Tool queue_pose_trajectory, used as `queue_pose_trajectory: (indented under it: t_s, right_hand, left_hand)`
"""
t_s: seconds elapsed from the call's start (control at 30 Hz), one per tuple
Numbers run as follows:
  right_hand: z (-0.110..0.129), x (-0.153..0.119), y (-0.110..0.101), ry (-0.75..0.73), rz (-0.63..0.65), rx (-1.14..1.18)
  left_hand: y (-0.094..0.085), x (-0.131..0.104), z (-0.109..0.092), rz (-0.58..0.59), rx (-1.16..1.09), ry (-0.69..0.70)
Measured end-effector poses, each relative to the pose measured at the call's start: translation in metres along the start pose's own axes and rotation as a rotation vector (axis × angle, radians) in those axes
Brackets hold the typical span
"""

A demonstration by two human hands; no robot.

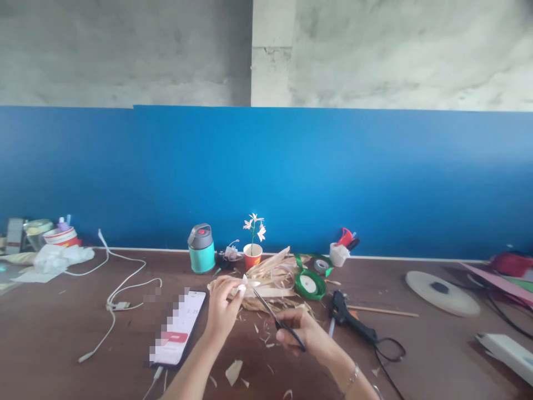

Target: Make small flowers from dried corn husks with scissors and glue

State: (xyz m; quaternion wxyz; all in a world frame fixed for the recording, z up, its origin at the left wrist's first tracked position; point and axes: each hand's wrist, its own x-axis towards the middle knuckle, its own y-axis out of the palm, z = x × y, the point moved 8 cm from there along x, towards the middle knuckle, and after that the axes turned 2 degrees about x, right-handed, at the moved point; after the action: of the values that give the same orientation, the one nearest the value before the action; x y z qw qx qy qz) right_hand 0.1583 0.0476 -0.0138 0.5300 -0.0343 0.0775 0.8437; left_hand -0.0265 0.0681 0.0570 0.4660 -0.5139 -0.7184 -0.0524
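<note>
My left hand (227, 304) pinches a small white petal-like piece (245, 281) between thumb and fingers. In my right hand (302, 331) is a pair of dark-handled scissors (266, 306), its blades pointing up and left, close to the white piece. Whether the blades touch it I cannot tell. Behind both hands lies a heap of dry, pale husk strips (270, 278). Small pale scraps (234, 372) are scattered on the brown table below the hands. A red paper cup (252, 256) beyond the heap holds a stem with several white flowers (255, 222).
A phone (179, 328) lies left of my left hand, near white cables (120, 289). A teal flask (202, 250) stands behind. To the right are green ribbon (318, 286), a black glue gun (352, 318), a thin stick (383, 311) and a round lid (442, 293). A blue partition (266, 166) rises behind.
</note>
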Motion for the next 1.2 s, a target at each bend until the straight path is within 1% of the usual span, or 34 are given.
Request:
queue_pose_trajectory:
  t_s: [0.2,0.3,0.67,0.97,1.2]
  right_hand:
    - [-0.003,-0.002,-0.004,0.006,0.043,-0.023]
    - [-0.004,-0.002,-0.006,0.02,0.032,-0.049]
    - [-0.001,-0.003,-0.003,0.032,0.041,-0.058]
    - [-0.003,-0.004,-0.001,0.084,0.059,-0.04]
    - [-0.005,-0.004,-0.001,0.099,0.08,-0.042]
  left_hand:
    - [0.0,0.001,0.001,0.003,0.014,-0.007]
    - [0.001,0.001,0.002,0.018,0.005,-0.006]
    - [0.009,0.002,-0.001,0.109,-0.109,0.007]
    - [0.016,0.001,0.001,0.191,-0.151,0.002]
    - [0.022,-0.001,0.002,0.225,-0.181,0.002]
